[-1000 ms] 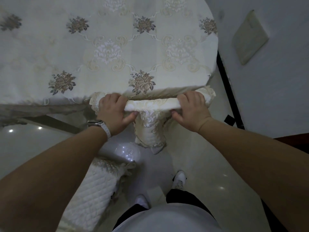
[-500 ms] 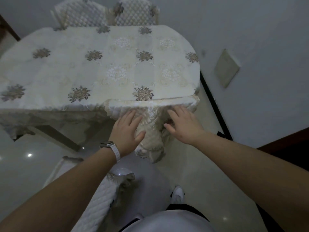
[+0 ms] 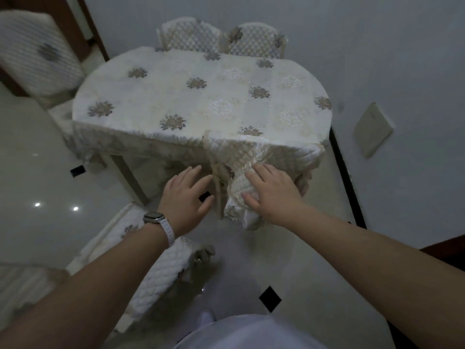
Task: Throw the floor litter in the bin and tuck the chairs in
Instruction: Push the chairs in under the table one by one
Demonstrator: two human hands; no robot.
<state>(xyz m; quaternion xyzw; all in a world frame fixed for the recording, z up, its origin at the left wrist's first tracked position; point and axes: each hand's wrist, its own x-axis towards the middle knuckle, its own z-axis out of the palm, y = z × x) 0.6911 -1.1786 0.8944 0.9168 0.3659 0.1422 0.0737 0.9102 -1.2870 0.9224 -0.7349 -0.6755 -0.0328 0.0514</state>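
A chair with a quilted cream cover point(image 3: 254, 157) stands pushed against the near edge of the table point(image 3: 201, 96), which wears a flowered cream cloth. My right hand point(image 3: 274, 191) lies flat on the chair's back cover, fingers spread. My left hand point(image 3: 187, 195), with a white watch on its wrist, hovers open just left of the chair back, touching nothing. A second quilted chair point(image 3: 141, 263) stands out from the table at my lower left, under my left forearm. No litter or bin shows.
Two lattice-quilted chairs point(image 3: 221, 40) sit tucked at the table's far side. Another padded chair point(image 3: 37, 56) stands at the far left by a dark door frame. A grey wall point(image 3: 402, 71) with a switch plate runs along the right. The glossy floor has black diamond tiles point(image 3: 269, 298).
Both hands have let go of the chair's top rail and opened. The view has pulled back and up, so the whole table and the far chairs show.
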